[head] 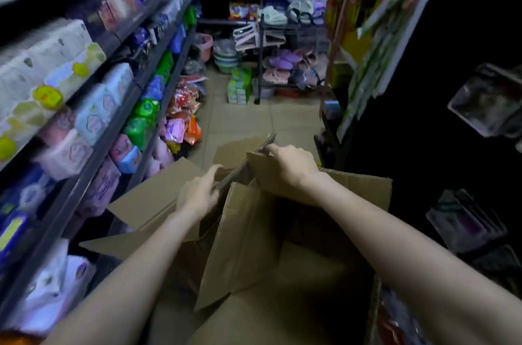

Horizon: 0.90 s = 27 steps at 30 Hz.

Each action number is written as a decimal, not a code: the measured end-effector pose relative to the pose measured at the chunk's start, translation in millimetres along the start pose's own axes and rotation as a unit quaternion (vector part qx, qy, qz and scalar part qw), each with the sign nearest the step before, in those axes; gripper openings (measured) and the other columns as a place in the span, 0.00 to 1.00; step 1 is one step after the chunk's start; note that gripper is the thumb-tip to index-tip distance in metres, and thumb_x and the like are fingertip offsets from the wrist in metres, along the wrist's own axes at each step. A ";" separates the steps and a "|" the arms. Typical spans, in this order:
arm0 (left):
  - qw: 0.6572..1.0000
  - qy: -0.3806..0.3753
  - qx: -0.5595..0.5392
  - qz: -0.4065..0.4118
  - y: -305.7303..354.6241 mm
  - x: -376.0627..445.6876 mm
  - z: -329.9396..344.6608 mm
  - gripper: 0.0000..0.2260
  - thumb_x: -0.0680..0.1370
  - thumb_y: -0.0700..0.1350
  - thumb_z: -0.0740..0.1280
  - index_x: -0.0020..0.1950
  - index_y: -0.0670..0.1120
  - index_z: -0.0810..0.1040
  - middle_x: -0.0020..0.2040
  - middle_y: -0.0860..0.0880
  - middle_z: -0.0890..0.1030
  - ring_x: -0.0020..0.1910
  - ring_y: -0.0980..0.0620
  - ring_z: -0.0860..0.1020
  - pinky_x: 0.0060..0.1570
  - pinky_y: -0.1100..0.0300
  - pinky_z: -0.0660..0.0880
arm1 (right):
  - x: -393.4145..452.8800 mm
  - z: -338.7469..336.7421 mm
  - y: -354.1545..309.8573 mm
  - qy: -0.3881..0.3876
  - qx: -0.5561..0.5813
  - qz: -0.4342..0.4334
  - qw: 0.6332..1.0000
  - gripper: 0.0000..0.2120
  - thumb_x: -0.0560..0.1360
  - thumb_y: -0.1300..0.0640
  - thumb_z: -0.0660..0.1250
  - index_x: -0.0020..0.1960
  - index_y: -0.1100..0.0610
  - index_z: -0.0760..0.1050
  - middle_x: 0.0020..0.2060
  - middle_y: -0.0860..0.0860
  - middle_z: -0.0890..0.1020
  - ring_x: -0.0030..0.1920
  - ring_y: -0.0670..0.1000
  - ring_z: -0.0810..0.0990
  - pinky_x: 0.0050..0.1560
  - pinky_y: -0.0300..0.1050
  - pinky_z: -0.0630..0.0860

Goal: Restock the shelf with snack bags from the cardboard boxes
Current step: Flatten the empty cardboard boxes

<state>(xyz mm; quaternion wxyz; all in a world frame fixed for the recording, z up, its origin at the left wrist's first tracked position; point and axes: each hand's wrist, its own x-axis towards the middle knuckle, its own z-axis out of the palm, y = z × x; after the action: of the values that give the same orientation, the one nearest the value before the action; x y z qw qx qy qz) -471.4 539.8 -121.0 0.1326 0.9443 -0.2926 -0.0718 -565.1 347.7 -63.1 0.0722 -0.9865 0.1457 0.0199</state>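
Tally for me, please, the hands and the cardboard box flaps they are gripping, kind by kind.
Hands: 2, the left hand and the right hand
Box flaps in a grip: 2, the left flap and the right flap
Total: 4

Both arms out fwd, left hand [199,192] & right hand [288,165] w/ fingers curled, gripping.
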 end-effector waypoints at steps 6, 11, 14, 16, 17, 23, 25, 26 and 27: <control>0.999 0.017 0.018 0.025 -10.2 160.1 -27.9 0.21 0.79 0.45 0.61 0.71 0.55 0.62 0.55 0.46 0.81 0.53 0.42 0.78 0.44 0.53 0.72 | 149.4 -15.8 26.4 -0.005 0.043 0.007 0.999 0.23 0.75 0.66 0.57 0.68 0.51 0.68 0.61 0.56 0.76 0.60 0.59 0.76 0.53 0.51 0.73; 0.999 -0.012 0.032 0.034 -21.5 305.8 -52.7 0.19 0.79 0.46 0.60 0.69 0.57 0.62 0.56 0.46 0.80 0.53 0.43 0.78 0.47 0.51 0.76 | 282.9 -30.6 69.5 -0.013 0.103 0.102 0.989 0.21 0.74 0.67 0.58 0.64 0.51 0.73 0.59 0.56 0.78 0.59 0.59 0.76 0.54 0.50 0.74; 0.997 -0.026 0.043 0.050 -18.6 395.2 -63.9 0.20 0.79 0.45 0.61 0.69 0.58 0.61 0.56 0.47 0.80 0.52 0.44 0.79 0.45 0.52 0.77 | 353.3 -39.2 100.6 -0.010 0.127 0.138 0.982 0.22 0.74 0.67 0.58 0.64 0.52 0.74 0.59 0.57 0.78 0.59 0.58 0.76 0.55 0.51 0.75; 0.996 -0.033 0.064 0.058 -11.9 452.2 -68.1 0.20 0.80 0.45 0.60 0.70 0.58 0.60 0.57 0.48 0.80 0.52 0.46 0.79 0.42 0.55 0.75 | 402.0 -41.0 120.7 0.000 0.140 0.145 0.980 0.21 0.74 0.67 0.59 0.63 0.52 0.75 0.59 0.57 0.78 0.59 0.58 0.76 0.56 0.51 0.76; 0.995 -0.031 0.077 0.060 -8.0 480.4 -68.5 0.20 0.80 0.46 0.60 0.70 0.58 0.60 0.58 0.48 0.79 0.53 0.46 0.78 0.41 0.56 0.74 | 429.2 -41.1 131.2 0.003 0.144 0.144 0.979 0.21 0.74 0.67 0.59 0.63 0.52 0.75 0.59 0.56 0.78 0.60 0.58 0.76 0.56 0.51 0.75; 0.995 -0.044 0.074 0.043 2.3 613.3 -62.7 0.20 0.80 0.45 0.60 0.70 0.57 0.62 0.61 0.47 0.78 0.57 0.44 0.77 0.47 0.54 0.73 | 559.9 -46.1 180.0 0.000 0.178 0.140 0.974 0.20 0.74 0.66 0.60 0.62 0.51 0.76 0.59 0.55 0.78 0.60 0.57 0.76 0.57 0.49 0.74; 0.996 -0.036 0.059 0.049 6.4 657.9 -59.5 0.19 0.79 0.45 0.60 0.69 0.58 0.63 0.61 0.48 0.78 0.57 0.45 0.77 0.44 0.56 0.72 | 597.2 -47.6 197.3 0.011 0.183 0.172 0.968 0.19 0.75 0.65 0.60 0.63 0.51 0.76 0.59 0.55 0.78 0.60 0.57 0.76 0.56 0.48 0.73; 0.997 -0.039 0.055 0.045 8.2 679.3 -58.9 0.19 0.79 0.45 0.60 0.68 0.57 0.63 0.61 0.48 0.78 0.57 0.45 0.77 0.45 0.57 0.71 | 615.0 -48.9 206.2 0.016 0.182 0.186 0.965 0.19 0.75 0.65 0.61 0.63 0.51 0.75 0.59 0.54 0.78 0.60 0.57 0.76 0.56 0.48 0.73; 0.997 -0.037 0.050 0.045 11.0 702.4 -59.2 0.18 0.79 0.45 0.61 0.68 0.57 0.64 0.61 0.48 0.78 0.57 0.45 0.77 0.46 0.56 0.72 | 634.2 -50.0 216.8 0.025 0.182 0.199 0.963 0.19 0.75 0.65 0.61 0.63 0.51 0.75 0.59 0.54 0.79 0.60 0.57 0.76 0.56 0.48 0.73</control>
<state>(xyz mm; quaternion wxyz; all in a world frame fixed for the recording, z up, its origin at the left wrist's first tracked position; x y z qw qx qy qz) 110.3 142.0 -102.0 0.0775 0.9323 -0.3426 -0.0858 -20.3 -45.5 -81.5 0.2410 -0.9080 0.3421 -0.0175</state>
